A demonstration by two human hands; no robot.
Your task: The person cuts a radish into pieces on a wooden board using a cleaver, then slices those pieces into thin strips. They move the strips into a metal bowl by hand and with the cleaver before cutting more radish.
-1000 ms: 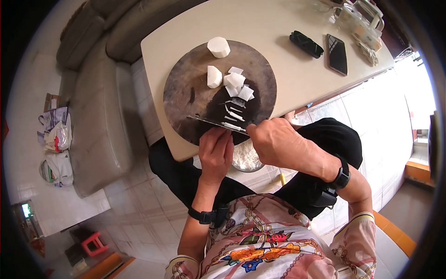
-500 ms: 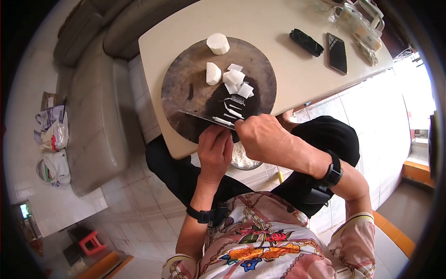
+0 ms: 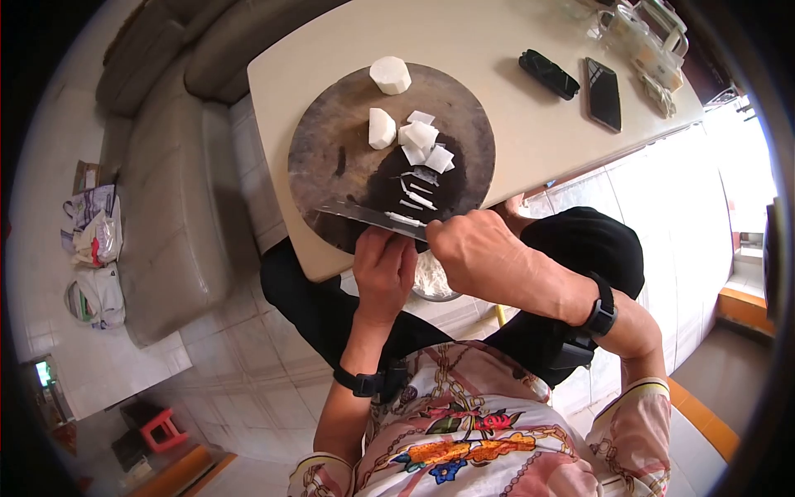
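Observation:
My right hand (image 3: 472,248) is closed round the handle of a kitchen knife (image 3: 364,216), whose blade reaches left across the near part of a round wooden chopping board (image 3: 315,157). My left hand (image 3: 383,269) is at the board's near edge, fingers bent and together against the blade; whatever is under them is hidden. Thin white strips (image 3: 421,200) lie just beyond the blade. Farther back is a small pile of thin white slices (image 3: 420,137). Two thick peeled chunks, apparently white radish, sit behind: a cut piece (image 3: 382,128) and a rounder chunk (image 3: 390,75).
Below the table edge, a bowl (image 3: 439,296) of white shreds is partly hidden by my right hand. On the pale table (image 3: 530,132) lie a black case (image 3: 549,74), a phone (image 3: 603,94) and a clear plastic container (image 3: 642,41). A grey sofa (image 3: 178,207) stands to the left.
The knife has tilted so more of its flat side shows, and its handle end has shifted slightly toward me with my right hand. My left hand stays about where it was.

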